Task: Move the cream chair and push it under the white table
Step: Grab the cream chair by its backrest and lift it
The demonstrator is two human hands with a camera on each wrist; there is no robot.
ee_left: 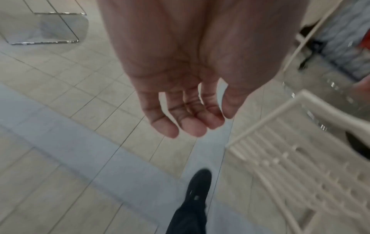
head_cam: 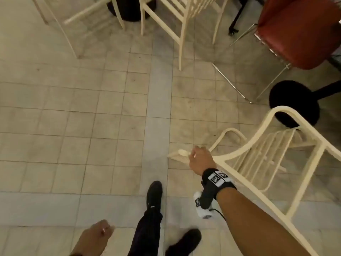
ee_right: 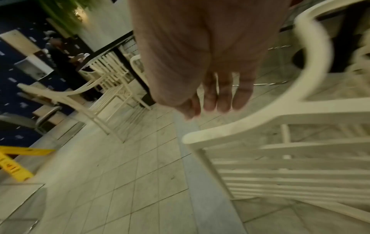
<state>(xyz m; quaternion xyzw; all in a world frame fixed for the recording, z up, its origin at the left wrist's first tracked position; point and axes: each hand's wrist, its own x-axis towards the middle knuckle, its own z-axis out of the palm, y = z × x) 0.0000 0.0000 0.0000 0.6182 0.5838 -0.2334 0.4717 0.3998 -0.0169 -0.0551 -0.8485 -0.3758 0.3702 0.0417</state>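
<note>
Head view: right hand (head_cam: 201,159) reaches, fingers relaxed, over cream chair (head_cam: 258,156); left hand (head_cam: 96,235) hangs loose

Floor (head_cam: 92,117): pale square tiles with a lighter grey strip running through them
Other cream chairs (head_cam: 177,21): two slatted ones at the top of the head view, standing on the tiles
Red chair (head_cam: 299,30): padded seat on a thin chrome frame, upper right, near the cream ones
Black round base (head_cam: 293,102): a dark disc on the floor below the red chair
Yellow floor sign (ee_right: 14,163): at the left edge of the right wrist view, blurred
Shoes (head_cam: 154,193): black, with dark trousers above
Wall (ee_right: 12,66): dark blue with pale flecks, far left
</note>
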